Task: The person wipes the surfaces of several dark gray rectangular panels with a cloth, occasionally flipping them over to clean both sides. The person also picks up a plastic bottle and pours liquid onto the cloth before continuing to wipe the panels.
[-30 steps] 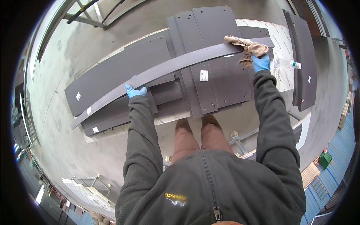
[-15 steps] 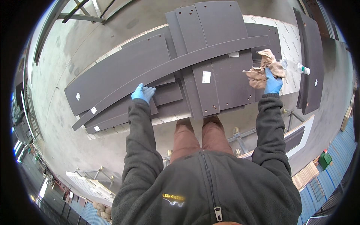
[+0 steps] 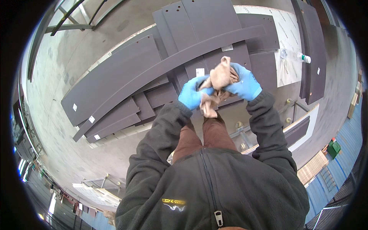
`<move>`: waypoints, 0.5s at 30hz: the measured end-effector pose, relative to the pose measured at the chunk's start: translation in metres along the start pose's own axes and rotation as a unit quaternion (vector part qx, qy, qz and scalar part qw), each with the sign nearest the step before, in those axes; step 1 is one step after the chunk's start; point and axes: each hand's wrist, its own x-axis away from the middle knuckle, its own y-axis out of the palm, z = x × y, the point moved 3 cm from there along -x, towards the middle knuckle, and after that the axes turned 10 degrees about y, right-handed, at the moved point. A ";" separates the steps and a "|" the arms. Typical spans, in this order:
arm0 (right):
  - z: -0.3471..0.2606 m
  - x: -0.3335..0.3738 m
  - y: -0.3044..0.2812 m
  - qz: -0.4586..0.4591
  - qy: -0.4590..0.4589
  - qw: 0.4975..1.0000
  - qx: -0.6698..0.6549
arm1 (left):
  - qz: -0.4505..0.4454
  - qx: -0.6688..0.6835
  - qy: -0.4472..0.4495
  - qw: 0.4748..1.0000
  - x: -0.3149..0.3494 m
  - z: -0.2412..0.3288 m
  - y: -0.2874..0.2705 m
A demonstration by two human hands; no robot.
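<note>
A crumpled beige rag point(image 3: 221, 78) is bunched up between my two hands in front of my body. My left hand point(image 3: 194, 92), in a blue glove, has its fingers closed on the rag's left side. My right hand point(image 3: 243, 81), gloved the same way, grips its right side. One end of the cloth hangs down between them. Below the hands lie dark grey panels, among them a long narrow strip point(image 3: 168, 63) placed slantwise across the others. A broad panel point(image 3: 115, 73) with a small white label lies to the left.
A clear plastic bottle point(image 3: 293, 55) with a white and green cap lies on the white printed sheet point(image 3: 287, 73) at right. Beyond it stand long dark panels point(image 3: 315, 57). A metal frame point(image 3: 71, 27) is at far left; a wheeled trolley point(image 3: 241, 136) stands near my legs.
My right hand has brought the rag leftward to the middle. My left hand has left the long strip, moved right and taken hold of the rag too.
</note>
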 end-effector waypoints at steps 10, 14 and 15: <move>0.084 0.001 -0.032 -0.071 0.199 0.969 -0.126 | 0.086 0.201 -0.076 0.973 0.015 -0.020 -0.009; 0.041 0.020 -0.038 0.034 0.094 0.995 -0.023 | 0.024 -0.119 0.010 0.993 0.020 -0.013 -0.014; 0.024 0.026 -0.037 0.040 0.054 0.992 0.109 | 0.013 -0.264 0.082 0.961 0.020 -0.008 -0.015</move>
